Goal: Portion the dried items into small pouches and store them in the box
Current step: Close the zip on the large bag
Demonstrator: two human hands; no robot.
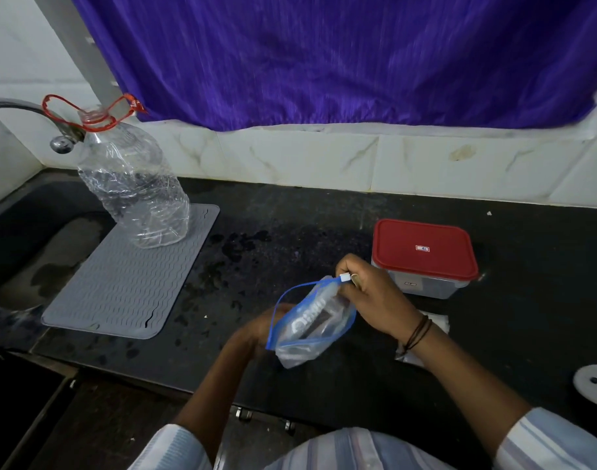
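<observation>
A clear zip pouch (310, 323) with blue edges hangs over the black counter, holding a packet with white lettering. My right hand (368, 293) pinches the white zip slider at the pouch's top right corner. My left hand (256, 330) grips the pouch's other end from behind and is partly hidden by it. The pouch mouth gapes open along its blue rim. A clear box with a red lid (426, 252), closed, stands just right of my right hand.
A grey ribbed mat (121, 286) lies at the left with a large clear plastic bottle (134, 184) on it, under a tap (60, 137). Flat clear pouches (436, 322) lie under my right wrist. A white object (595, 385) sits at the right edge. The sink is far left.
</observation>
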